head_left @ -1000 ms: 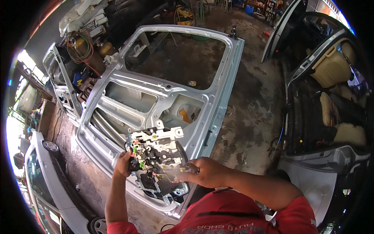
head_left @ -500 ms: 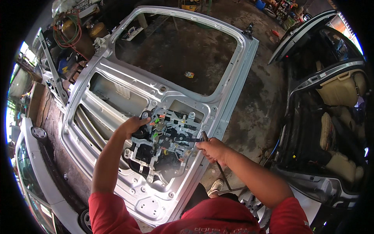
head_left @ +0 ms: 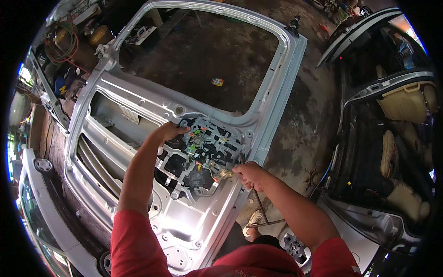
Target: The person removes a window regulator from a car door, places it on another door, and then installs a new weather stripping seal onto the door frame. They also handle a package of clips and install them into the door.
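Observation:
A bare silver door shell (head_left: 113,85) lies in front of me. A multi-part mechanism panel (head_left: 203,159), with pale plates, dark housings and coloured clips, sits over its lower opening. My left hand (head_left: 170,134) is closed on the panel's upper-left corner, thumb on top. My right hand (head_left: 251,175) is closed at the panel's right edge, beside an upright metal bar (head_left: 259,203) with a crosspiece at the bottom; I cannot make out whether it grips the edge, the bar or both. The fingers partly hide both.
An opened vehicle body (head_left: 390,152) with beige trim stands at right. A white car (head_left: 62,217) is at left. Gas cylinders (head_left: 64,41) with hoses and another door frame (head_left: 48,92) are at upper left. My foot (head_left: 256,224) shows below the door's right edge.
My hands and the panel have moved up the door shell and settled over its opening. My left hand has shifted to the panel's top corner. The view has shifted too.

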Demonstrator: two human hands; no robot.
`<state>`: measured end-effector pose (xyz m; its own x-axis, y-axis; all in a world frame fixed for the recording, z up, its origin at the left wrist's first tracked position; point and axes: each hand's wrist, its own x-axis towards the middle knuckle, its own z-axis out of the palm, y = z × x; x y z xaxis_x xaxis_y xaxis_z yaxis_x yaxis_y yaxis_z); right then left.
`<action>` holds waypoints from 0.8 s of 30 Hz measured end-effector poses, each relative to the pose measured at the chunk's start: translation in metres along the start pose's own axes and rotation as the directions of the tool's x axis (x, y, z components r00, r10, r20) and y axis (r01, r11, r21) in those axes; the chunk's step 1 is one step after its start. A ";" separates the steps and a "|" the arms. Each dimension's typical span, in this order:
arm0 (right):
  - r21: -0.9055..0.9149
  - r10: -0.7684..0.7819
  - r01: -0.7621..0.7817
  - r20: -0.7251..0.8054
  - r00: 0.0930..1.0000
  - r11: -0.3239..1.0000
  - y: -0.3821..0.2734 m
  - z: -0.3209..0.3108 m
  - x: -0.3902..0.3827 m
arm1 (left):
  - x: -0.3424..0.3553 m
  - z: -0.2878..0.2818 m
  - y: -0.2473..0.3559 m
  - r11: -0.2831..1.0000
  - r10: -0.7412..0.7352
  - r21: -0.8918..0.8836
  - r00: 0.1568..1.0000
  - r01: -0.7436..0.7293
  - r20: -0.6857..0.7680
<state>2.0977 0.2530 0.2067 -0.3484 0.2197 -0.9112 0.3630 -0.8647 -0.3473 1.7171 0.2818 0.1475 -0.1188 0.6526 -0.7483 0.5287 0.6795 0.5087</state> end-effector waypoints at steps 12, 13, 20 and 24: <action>-0.002 -0.049 0.049 -0.028 0.998 0.999 0.007 -0.005 0.013 | -0.005 0.014 0.000 0.994 0.082 0.080 0.987 -0.071 -0.138; -0.003 -0.049 0.049 -0.026 0.998 0.999 0.006 -0.005 0.013 | -0.005 0.014 0.001 0.992 0.072 0.115 0.986 -0.055 -0.149; -0.065 -0.072 0.065 -0.110 0.991 0.996 0.005 0.003 0.005 | 0.001 0.016 -0.016 0.994 0.105 0.024 0.982 -0.102 -0.160; -0.073 -0.097 0.088 -0.124 0.988 0.993 0.019 -0.005 0.019 | -0.010 0.022 0.001 0.989 0.112 0.120 0.972 -0.088 -0.208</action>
<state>2.1025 0.2431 0.1814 -0.2715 0.3567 -0.8939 0.3929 -0.8068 -0.4413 1.7368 0.2687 0.1459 -0.2309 0.7800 -0.5816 0.6339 0.5741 0.5183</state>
